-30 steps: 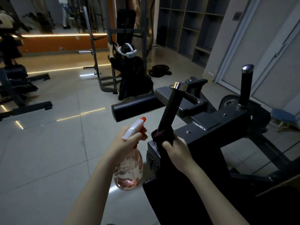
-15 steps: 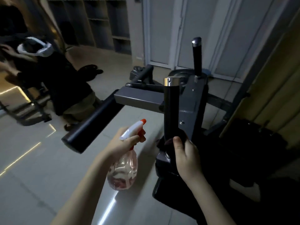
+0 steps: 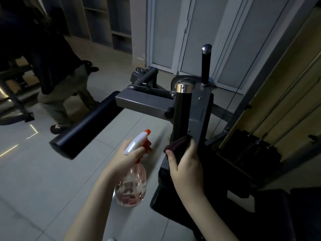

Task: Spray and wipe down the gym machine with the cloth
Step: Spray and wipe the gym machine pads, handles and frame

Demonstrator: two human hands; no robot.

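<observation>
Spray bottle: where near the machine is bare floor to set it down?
Bare floor tiles lie left of the spray bottle, between the black roller pad and the picture's lower edge. Right of the bottle it is crowded: machine base, weight stack.

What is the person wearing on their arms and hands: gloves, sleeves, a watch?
Nothing shows. The left hand and right hand are bare: no gloves, no rings, no watch or band at the wrists. The left forearm and right forearm are uncovered down to the frame's edge, with no sleeve in view.
</observation>
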